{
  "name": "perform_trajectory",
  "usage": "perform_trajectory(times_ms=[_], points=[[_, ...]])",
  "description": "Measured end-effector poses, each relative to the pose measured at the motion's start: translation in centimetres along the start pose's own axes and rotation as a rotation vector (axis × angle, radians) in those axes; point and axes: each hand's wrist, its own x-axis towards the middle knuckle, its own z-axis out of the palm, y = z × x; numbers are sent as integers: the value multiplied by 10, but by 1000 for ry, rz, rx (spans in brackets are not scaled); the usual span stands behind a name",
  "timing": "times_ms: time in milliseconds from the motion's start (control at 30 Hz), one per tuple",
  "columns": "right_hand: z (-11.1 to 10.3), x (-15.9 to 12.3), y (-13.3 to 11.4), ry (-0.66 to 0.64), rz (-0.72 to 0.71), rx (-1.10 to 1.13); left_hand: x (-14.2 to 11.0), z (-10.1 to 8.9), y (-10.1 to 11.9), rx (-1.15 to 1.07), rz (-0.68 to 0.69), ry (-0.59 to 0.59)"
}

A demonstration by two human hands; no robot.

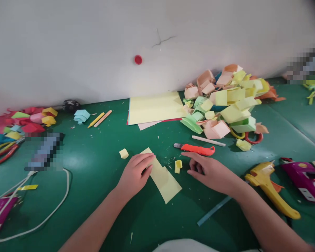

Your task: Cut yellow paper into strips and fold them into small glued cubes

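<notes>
My left hand (pixel 136 173) lies on the upper end of a yellow paper strip (pixel 165 178) on the green table (pixel 94 164), fingers curled and pressing it down. My right hand (pixel 207 169) rests palm down just right of the strip, fingers stretched toward a small folded yellow piece (pixel 177 166), holding nothing. An orange utility knife (pixel 198 149) lies just beyond the right hand's fingertips. Another small yellow piece (pixel 124 153) sits to the left of my left hand.
A heap of folded coloured paper shapes (pixel 225 101) lies at the back right beside flat paper sheets (pixel 156 108). A yellow glue gun (pixel 270 187) and a magenta device (pixel 306 178) are at the right. More folded paper (pixel 28 120), scissors (pixel 2 154) and a white cable (pixel 42 217) are at the left.
</notes>
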Motion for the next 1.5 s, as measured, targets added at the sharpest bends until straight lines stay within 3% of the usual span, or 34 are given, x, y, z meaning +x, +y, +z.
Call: perform_trajectory(times_ms=[133, 200, 367, 467, 633, 833, 1500], points=[[-3, -27, -4, 216, -23, -15, -14, -5, 7, 111, 1, -66], [2, -43, -14, 297, -118, -48, -22, -7, 10, 157, 1, -117], [29, -54, -55, 86, -423, -194, -32, -9, 12, 166, 42, -128], [49, -42, -67, 1, -471, -289, -34, -9, 7, 126, 81, -63], [70, -31, -61, -113, -486, -407, -40, -11, 1, 115, 91, 1], [73, -36, -59, -119, -434, -412, -44, -14, 2, 86, 53, 26], [73, -34, -55, -93, -439, -437, -29, -15, 11, 111, 32, -91]])
